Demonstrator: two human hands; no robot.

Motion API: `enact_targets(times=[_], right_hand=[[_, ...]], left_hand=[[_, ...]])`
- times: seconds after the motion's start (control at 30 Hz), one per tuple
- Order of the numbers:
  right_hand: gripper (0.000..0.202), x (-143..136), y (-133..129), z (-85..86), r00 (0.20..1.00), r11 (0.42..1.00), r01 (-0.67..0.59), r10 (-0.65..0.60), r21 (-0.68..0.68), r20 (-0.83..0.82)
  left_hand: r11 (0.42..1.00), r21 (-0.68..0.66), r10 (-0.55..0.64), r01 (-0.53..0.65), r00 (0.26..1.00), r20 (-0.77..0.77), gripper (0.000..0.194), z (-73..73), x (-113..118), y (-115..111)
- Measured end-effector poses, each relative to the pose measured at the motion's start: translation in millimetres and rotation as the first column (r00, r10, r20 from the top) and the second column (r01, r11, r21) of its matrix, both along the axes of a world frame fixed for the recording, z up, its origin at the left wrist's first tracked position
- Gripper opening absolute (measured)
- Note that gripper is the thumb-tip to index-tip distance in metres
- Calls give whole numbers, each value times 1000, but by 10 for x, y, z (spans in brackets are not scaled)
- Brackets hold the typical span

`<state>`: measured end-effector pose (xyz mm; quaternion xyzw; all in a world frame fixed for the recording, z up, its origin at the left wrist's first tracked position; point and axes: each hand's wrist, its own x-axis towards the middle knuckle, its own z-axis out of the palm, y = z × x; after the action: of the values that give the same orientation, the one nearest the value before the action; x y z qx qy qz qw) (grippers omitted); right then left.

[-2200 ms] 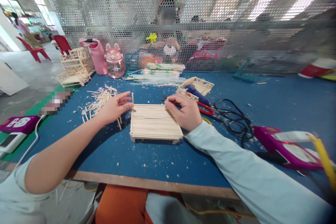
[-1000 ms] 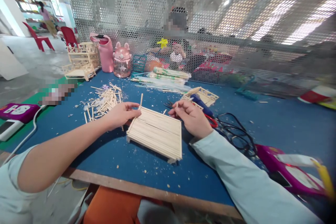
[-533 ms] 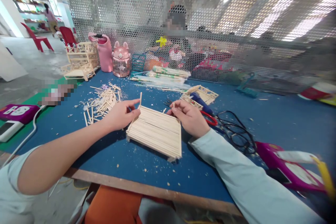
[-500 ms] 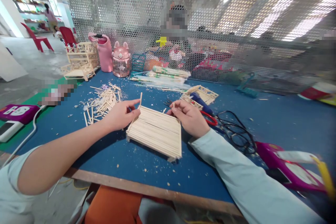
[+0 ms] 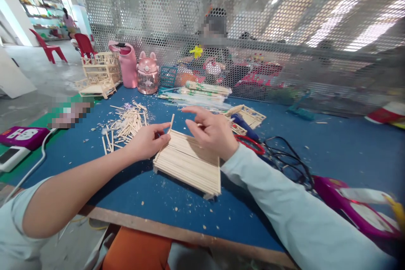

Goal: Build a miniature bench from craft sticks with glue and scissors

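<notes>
A small platform of pale wooden sticks (image 5: pixel 186 164) lies on the blue table, raised slightly on short feet. At its far left corner a short wooden stick (image 5: pixel 172 121) stands up. My left hand (image 5: pixel 152 140) pinches that stick near its foot, thumb and index finger closed at the corner. Over the platform's far right part is my right hand (image 5: pixel 210 130), its index finger stretched to the left and thumb held apart. The other fingers are curled, and their grip is partly hidden. Left of the platform lies a pile of loose short sticks (image 5: pixel 128 124).
Behind stand a pink bottle (image 5: pixel 128 67), a clear pink cup (image 5: pixel 147 76) and a stick-built model (image 5: pixel 99 74). Bagged sticks (image 5: pixel 205 90) lie before the perforated metal screen (image 5: pixel 268 21). To the right are a blue glue gun (image 5: pixel 245 126), red-handled tool (image 5: pixel 251 144) and black cable (image 5: pixel 284 160).
My right hand has moved left from the platform's far right corner to above it, and its index finger has straightened. My left hand stays at the upright stick.
</notes>
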<state>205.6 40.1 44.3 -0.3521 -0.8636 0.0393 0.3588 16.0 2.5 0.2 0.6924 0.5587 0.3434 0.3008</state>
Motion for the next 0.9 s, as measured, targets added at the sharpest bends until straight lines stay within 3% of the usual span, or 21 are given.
enact_targets(times=[0.1, 0.23, 0.5, 0.73, 0.9], right_hand=[[41, -114, -7, -68, 992, 1000, 15, -13, -11, 129], [43, -108, 15, -141, 977, 999, 38, -40, 16, 207], [43, -96, 23, -154, 981, 997, 63, -71, 48, 183], [39, -103, 32, -158, 983, 1000, 2, -7, 25, 184], [39, -95, 25, -142, 986, 999, -33, 36, -24, 160]], left_hand=[[1000, 8, 8, -8, 1000, -2, 53, 3, 3, -3], [1000, -14, -14, 14, 1000, 19, 53, 14, 13, -10], [1000, -17, -16, 16, 1000, 27, 53, 6, 24, -5], [999, -33, -8, 10, 999, 36, 53, 6, 12, -6], [994, -105, -3, 22, 983, 182, 49, -60, 18, 34]])
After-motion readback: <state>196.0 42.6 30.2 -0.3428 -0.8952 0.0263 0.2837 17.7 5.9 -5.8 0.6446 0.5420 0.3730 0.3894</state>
